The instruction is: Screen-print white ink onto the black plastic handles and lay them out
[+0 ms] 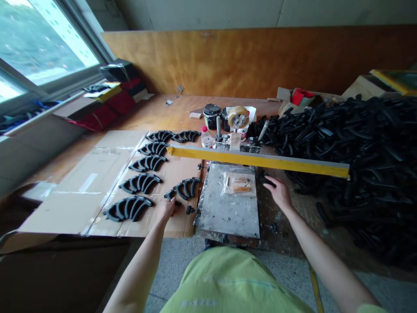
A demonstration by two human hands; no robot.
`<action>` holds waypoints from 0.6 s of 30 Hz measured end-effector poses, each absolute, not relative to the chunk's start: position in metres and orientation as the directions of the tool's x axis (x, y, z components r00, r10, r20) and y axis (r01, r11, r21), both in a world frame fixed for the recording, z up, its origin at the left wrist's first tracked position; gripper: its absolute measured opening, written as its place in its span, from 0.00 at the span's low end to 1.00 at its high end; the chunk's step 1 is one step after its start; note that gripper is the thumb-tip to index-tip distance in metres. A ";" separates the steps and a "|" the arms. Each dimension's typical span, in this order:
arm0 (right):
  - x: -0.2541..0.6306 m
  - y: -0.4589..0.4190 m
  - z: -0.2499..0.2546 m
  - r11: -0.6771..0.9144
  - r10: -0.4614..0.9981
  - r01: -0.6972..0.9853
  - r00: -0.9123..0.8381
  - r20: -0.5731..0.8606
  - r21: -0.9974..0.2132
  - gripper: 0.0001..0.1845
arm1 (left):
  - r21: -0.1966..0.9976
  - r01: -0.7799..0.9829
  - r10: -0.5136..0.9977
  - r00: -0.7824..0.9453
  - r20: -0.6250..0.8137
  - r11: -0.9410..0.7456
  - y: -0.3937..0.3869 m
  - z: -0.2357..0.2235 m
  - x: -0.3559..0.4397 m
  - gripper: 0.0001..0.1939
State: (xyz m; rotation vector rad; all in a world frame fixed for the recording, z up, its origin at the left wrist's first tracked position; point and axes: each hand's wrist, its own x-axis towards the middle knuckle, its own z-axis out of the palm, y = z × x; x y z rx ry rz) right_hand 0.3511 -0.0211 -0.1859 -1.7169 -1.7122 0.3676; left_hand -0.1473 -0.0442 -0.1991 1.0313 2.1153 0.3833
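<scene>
My left hand (167,208) rests on the cardboard sheet (97,182), fingers curled around a black curved plastic piece (171,194) at the end of a short row of such pieces (186,188). My right hand (278,191) lies to the right of the grey metal printing plate (228,204), fingers reaching into black parts at the plate's corner; what it touches is hard to make out. Rows of black curved pieces (140,182) lie fanned on the cardboard. A yellow-edged frame bar (260,160) hangs raised above the plate.
A big heap of black plastic parts (352,143) fills the right side. Behind the plate stand a black ink can (211,115), a tape roll (238,116) and a small bottle (206,137). Red bags (107,111) lie by the window at the left.
</scene>
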 end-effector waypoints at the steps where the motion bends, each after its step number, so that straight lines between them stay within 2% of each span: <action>1: 0.327 -0.020 -0.182 0.200 0.959 0.781 -0.031 0.283 -0.592 0.18 | 0.519 0.563 0.762 -0.403 -0.507 0.643 -0.043 -0.197 -0.147 0.24; 3: 0.286 -0.017 -0.173 0.351 0.929 0.796 -0.230 0.289 -0.493 0.16 | 0.464 0.583 0.734 -0.409 -0.542 0.667 -0.039 -0.189 -0.145 0.26; 6: 0.251 -0.013 -0.161 0.453 0.891 0.813 -0.394 0.226 -0.367 0.17 | 0.430 0.629 0.742 -0.394 -0.542 0.648 -0.027 -0.165 -0.143 0.26; 8: 0.242 -0.013 -0.156 0.460 0.888 0.831 -0.424 0.179 -0.312 0.18 | 0.510 0.645 0.808 -0.327 -0.489 0.570 -0.015 -0.140 -0.134 0.26; 10: 0.239 -0.014 -0.155 0.436 0.900 0.858 -0.409 0.152 -0.271 0.19 | 0.642 0.622 0.890 -0.239 -0.390 0.448 -0.002 -0.109 -0.114 0.28; 12: 0.239 -0.017 -0.157 0.417 0.909 0.874 -0.391 0.147 -0.252 0.21 | 0.804 0.513 0.953 -0.156 -0.260 0.303 0.009 -0.075 -0.082 0.30; 13: 0.240 -0.018 -0.160 0.419 0.908 0.871 -0.392 0.151 -0.256 0.22 | 0.917 0.354 0.981 -0.114 -0.155 0.186 0.013 -0.058 -0.064 0.31; 14: 0.241 -0.020 -0.162 0.428 0.903 0.862 -0.398 0.158 -0.272 0.23 | 0.980 0.177 0.995 -0.071 -0.077 0.088 0.015 -0.043 -0.047 0.32; 16: 0.251 -0.021 -0.165 0.437 0.899 0.838 -0.399 0.178 -0.327 0.25 | 0.998 -0.059 1.000 -0.014 -0.020 0.019 0.014 -0.019 -0.019 0.34; 18: 0.271 -0.020 -0.164 0.349 0.936 0.846 -0.297 0.187 -0.403 0.26 | 0.989 -0.147 1.000 0.001 -0.014 0.014 0.005 -0.007 -0.008 0.34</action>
